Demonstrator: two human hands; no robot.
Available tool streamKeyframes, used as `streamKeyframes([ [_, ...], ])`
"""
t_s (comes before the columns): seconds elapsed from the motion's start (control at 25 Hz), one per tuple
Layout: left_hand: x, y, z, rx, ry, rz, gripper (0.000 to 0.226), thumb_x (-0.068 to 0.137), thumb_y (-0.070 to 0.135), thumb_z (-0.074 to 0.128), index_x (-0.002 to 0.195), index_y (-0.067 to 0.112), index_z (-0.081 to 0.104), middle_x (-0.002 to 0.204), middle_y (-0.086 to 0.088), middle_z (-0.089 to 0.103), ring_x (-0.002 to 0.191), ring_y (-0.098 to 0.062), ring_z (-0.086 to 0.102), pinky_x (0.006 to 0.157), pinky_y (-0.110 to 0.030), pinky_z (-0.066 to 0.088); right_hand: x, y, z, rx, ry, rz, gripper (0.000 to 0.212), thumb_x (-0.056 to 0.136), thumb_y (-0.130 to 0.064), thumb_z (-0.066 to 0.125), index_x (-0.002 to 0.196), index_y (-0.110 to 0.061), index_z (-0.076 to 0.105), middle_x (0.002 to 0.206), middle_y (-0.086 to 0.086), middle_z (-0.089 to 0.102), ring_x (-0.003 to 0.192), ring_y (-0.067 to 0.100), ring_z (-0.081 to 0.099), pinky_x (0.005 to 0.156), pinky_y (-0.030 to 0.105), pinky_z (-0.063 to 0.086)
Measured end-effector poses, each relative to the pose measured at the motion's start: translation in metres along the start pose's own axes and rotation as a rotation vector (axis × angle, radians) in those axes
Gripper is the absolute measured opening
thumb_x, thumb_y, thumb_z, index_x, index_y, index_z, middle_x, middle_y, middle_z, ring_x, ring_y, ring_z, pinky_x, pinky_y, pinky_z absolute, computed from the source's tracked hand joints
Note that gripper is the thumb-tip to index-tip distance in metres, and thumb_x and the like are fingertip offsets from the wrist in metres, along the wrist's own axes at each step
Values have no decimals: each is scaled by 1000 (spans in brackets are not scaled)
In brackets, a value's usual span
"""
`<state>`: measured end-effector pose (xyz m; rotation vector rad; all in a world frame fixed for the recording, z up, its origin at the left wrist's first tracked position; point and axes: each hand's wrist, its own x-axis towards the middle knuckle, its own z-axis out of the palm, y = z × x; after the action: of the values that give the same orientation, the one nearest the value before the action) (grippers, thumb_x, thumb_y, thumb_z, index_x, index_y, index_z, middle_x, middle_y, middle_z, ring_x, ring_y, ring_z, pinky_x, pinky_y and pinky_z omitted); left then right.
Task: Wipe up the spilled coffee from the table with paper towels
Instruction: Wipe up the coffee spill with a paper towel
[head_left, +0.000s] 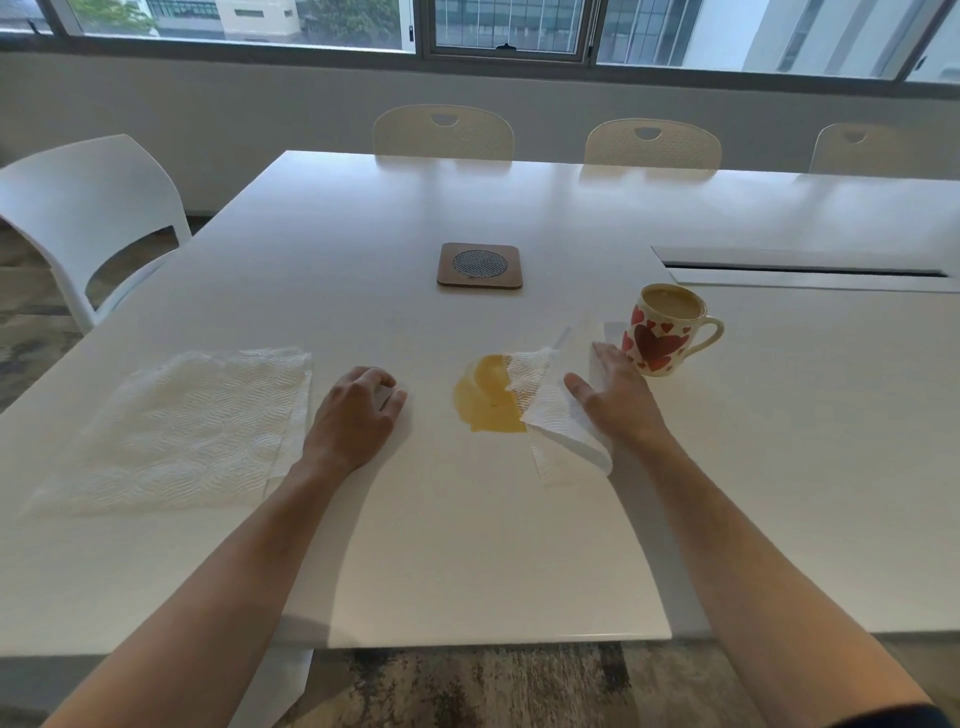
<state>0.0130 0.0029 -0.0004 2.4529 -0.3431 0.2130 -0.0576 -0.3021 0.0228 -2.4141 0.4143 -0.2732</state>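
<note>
Two bare forearms reach forward from the bottom edge over a large, glossy white table (467, 545), with patterned grey-brown carpet visible beneath its near edge.

The left hand (358, 410) rests palm down on the bare tabletop, fingers loosely curled and holding nothing. Just to its left lies a stack of white embossed paper towels (192, 421), spread flat and untouched.

The right hand (613, 395) lies flat with its fingers straight and spread, pressing on a single crumpled white paper towel sheet (556, 415). The sheet's near corner curls up off the table beside the wrist. Its left edge overlaps the right side of a yellowish-tan puddle of spilled coffee (485, 400), which sits between the two hands. Most of the puddle is uncovered, and the towel edge touching it looks damp.

Just beyond and to the right of the right hand's fingertips stands a cream ceramic mug with red hearts (667, 332), upright, handle pointing right, filled with milky coffee.

Farther back, near the table's middle, sits a square brown wooden coaster with a round metal mesh centre (479, 265). To the right is a long recessed cable slot (805, 270) in the tabletop.

Pale white chairs (443, 132) line the far side, one more stands at the left, and windows run along the back wall.
</note>
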Motion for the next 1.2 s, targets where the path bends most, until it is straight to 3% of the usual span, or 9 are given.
streamKeyframes([
  [0.12,1,-1,1,12,3,4,22,91,32,60,104,15,66,117,-4,63,110,-25,57,95,-33,41,4,10,5,-356,-149,-58,73,98,-53,45,156,-13,24,166,6,15,154,23,6,122,47,11],
  [0.2,1,-1,2,25,5,8,22,91,32,60,105,15,66,118,-4,63,111,-25,57,95,-33,41,4,12,7,-465,-221,-105,72,100,-57,35,157,-15,19,167,2,11,154,21,1,121,54,8],
  [0.48,1,-3,3,38,8,8,22,92,32,59,106,16,66,120,-3,62,112,-25,57,94,-34,41,-1,15,11,-567,-340,-197,69,102,-56,12,159,-18,5,167,-1,-2,153,15,-9,122,54,-6],
  [1.2,1,-3,4,63,10,21,21,93,29,57,106,15,65,120,-4,63,111,-26,57,94,-34,42,2,-23,38,-580,-392,-252,66,103,-52,10,158,-17,-1,167,-1,-6,153,11,-12,121,51,-15],
])
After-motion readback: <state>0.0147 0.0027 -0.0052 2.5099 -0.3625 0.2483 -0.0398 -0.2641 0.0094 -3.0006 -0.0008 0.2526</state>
